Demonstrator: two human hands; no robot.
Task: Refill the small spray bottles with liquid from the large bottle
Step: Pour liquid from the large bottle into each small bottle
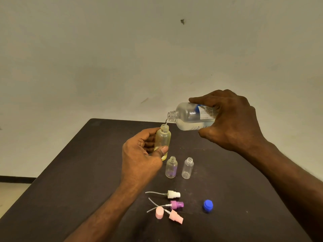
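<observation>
1. In the head view, the right hand [232, 119] is gripping a large clear plastic bottle with a white and blue label [190, 117], fingers curled round it, tipping it on its side so its open neck is pointing down-left.
2. A thin stream of clear liquid [166, 122] is running from that neck into a small yellowish clear bottle [163, 138], which the left hand [139, 154] is holding upright above the dark table [78, 163], thumb pressing its lower side.
3. Two small clear uncapped bottles [180, 168] are standing just beside each other on the table.
4. Nearer the person are lying white, purple and pink spray pump heads [174, 205], a pink cap [159, 213] and a blue cap [208, 205].
</observation>
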